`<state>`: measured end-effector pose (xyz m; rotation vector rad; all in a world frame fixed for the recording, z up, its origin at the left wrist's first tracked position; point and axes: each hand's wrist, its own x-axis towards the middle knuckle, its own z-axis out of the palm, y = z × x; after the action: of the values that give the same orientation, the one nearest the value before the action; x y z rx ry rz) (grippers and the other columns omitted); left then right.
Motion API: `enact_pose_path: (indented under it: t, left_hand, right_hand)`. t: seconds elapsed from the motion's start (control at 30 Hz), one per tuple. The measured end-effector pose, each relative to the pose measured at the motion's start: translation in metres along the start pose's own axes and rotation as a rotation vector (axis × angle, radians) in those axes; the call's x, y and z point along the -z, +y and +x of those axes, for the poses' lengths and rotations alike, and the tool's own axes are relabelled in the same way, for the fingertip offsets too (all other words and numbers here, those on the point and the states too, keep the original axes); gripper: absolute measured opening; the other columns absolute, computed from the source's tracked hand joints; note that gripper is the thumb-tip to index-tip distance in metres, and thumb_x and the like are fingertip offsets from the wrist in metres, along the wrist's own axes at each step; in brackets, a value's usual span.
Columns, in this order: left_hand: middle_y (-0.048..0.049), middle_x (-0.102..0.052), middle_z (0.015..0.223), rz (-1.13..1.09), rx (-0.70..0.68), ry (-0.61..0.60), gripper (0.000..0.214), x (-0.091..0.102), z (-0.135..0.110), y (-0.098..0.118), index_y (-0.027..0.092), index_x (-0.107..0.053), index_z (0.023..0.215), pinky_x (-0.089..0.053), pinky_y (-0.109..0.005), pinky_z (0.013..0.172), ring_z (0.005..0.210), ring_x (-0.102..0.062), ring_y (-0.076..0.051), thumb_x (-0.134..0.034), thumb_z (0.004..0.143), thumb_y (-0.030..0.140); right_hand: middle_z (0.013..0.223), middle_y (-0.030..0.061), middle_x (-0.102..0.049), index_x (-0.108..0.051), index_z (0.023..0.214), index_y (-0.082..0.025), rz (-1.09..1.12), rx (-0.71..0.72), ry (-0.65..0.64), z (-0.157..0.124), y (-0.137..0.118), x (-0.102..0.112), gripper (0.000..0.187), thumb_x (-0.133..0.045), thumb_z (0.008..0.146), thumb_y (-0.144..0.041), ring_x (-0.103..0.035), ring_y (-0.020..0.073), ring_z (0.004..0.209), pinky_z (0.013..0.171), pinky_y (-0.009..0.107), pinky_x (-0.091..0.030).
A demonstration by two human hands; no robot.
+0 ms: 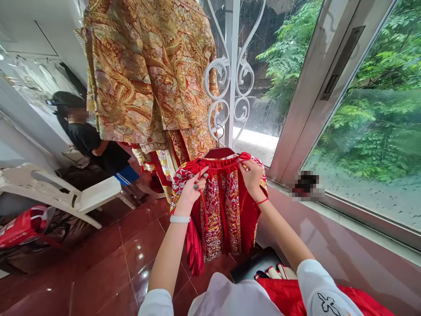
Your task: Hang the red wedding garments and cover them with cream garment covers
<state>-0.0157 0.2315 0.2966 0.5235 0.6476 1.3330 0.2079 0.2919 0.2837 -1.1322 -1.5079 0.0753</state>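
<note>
A red skirt (215,215) with gold and silver embroidery hangs in front of me from a dark red hanger (219,152). Its gathered waistband (222,166) runs across the top. My left hand (194,188) is closed at the left part of the waistband, its fingers curled around a thin red cord (203,206) that dangles below. My right hand (251,175) pinches the waistband's right end, beside the hanger's tip. A red tassel (194,252) trails down at the skirt's left side.
Large gold-embroidered garments (154,79) hang behind the skirt, beside a white scrolled window grille (233,74). A white chair (98,193) and a person in black (88,140) are at left. Red fabric (283,296) and a black item (253,263) lie close to my body.
</note>
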Motion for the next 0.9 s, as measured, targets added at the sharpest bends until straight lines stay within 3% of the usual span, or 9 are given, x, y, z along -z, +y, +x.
enact_pose_path:
  t: [0.1,0.2,0.3,0.4,0.47,0.57,0.67,0.77,0.9]
  left_hand:
    - [-0.0005,-0.059,0.075,0.115,-0.005,-0.043,0.071,0.004,-0.003,0.001,0.012,-0.058,0.138,-0.024,-0.011,0.036,0.041,-0.029,-0.001,-0.039,0.072,-0.007]
    - [-0.0003,-0.058,0.078,0.163,0.000,-0.075,0.062,0.008,-0.008,0.005,0.012,-0.060,0.134,-0.025,-0.012,0.035,0.042,-0.032,-0.002,-0.044,0.075,-0.002]
    - [0.0025,-0.048,0.071,-0.008,0.029,0.001,0.052,0.014,-0.008,0.002,0.011,-0.060,0.132,-0.023,-0.012,0.032,0.040,-0.027,-0.003,-0.039,0.084,0.006]
    - [0.0041,-0.042,0.070,-0.171,0.061,0.100,0.054,0.024,-0.004,-0.014,0.015,-0.060,0.131,-0.019,-0.009,0.031,0.038,-0.023,-0.001,-0.032,0.087,0.001]
    - [0.0033,-0.045,0.074,-0.155,0.065,0.093,0.052,0.032,-0.002,-0.024,0.018,-0.061,0.128,-0.018,-0.008,0.032,0.039,-0.024,0.000,-0.035,0.087,-0.002]
    - [0.0021,-0.052,0.080,0.029,0.095,-0.030,0.043,0.038,-0.003,-0.031,0.020,-0.065,0.120,-0.015,-0.009,0.033,0.041,-0.023,0.001,-0.052,0.085,0.000]
    - [0.0001,-0.059,0.088,0.289,0.049,-0.168,0.045,0.028,-0.003,-0.027,0.022,-0.067,0.118,-0.017,-0.012,0.037,0.045,-0.024,0.001,-0.072,0.076,0.007]
    - [0.0004,-0.058,0.087,0.608,-0.115,-0.238,0.049,0.005,0.003,-0.023,0.025,-0.065,0.127,-0.024,-0.016,0.041,0.049,-0.028,-0.002,-0.076,0.080,0.023]
    - [0.0004,-0.051,0.086,1.069,-0.457,-0.225,0.039,-0.013,0.014,-0.023,0.025,-0.066,0.129,-0.044,-0.022,0.060,0.065,-0.046,-0.010,-0.062,0.091,0.027]
  right_hand:
    - [0.081,0.0091,-0.073,-0.074,0.075,-0.017,0.313,-0.091,0.047,0.008,-0.012,-0.022,0.021,-0.061,0.082,-0.031,-0.063,0.0215,0.074,0.072,0.033,-0.048]
    - [0.079,0.0086,-0.074,-0.076,0.070,-0.017,0.581,-0.120,-0.286,0.022,-0.020,-0.029,0.025,-0.067,0.077,-0.040,-0.063,0.0212,0.075,0.070,0.032,-0.049]
    - [0.068,0.0053,-0.070,-0.079,0.072,-0.016,0.696,-0.117,-0.659,0.031,-0.023,-0.026,0.034,-0.074,0.073,-0.050,-0.058,0.0172,0.067,0.064,0.029,-0.045]
    - [0.057,0.0011,-0.062,-0.081,0.078,-0.014,0.722,-0.137,-0.796,0.034,-0.022,-0.018,0.040,-0.077,0.070,-0.053,-0.043,0.0108,0.056,0.055,0.025,-0.035]
    - [0.055,-0.0001,-0.060,-0.081,0.081,-0.013,0.723,-0.149,-0.836,0.033,-0.019,-0.012,0.042,-0.078,0.070,-0.053,-0.039,0.0095,0.055,0.054,0.025,-0.032]
    - [0.059,0.0014,-0.063,-0.081,0.082,-0.013,0.705,-0.145,-0.869,0.033,-0.015,-0.005,0.045,-0.078,0.071,-0.056,-0.042,0.0105,0.058,0.056,0.025,-0.034]
    - [0.066,0.0039,-0.068,-0.080,0.078,-0.013,0.650,-0.093,-0.892,0.033,-0.013,-0.002,0.046,-0.078,0.070,-0.059,-0.045,0.0121,0.062,0.059,0.026,-0.036]
    - [0.065,0.0020,-0.064,-0.078,0.073,-0.013,0.642,-0.044,-0.965,0.031,-0.017,-0.002,0.049,-0.077,0.070,-0.062,-0.043,0.0117,0.063,0.059,0.026,-0.035]
    - [0.058,-0.0031,-0.049,-0.069,0.066,-0.011,0.647,0.000,-0.984,0.024,-0.024,-0.003,0.055,-0.072,0.075,-0.065,-0.032,0.0087,0.059,0.056,0.025,-0.029]
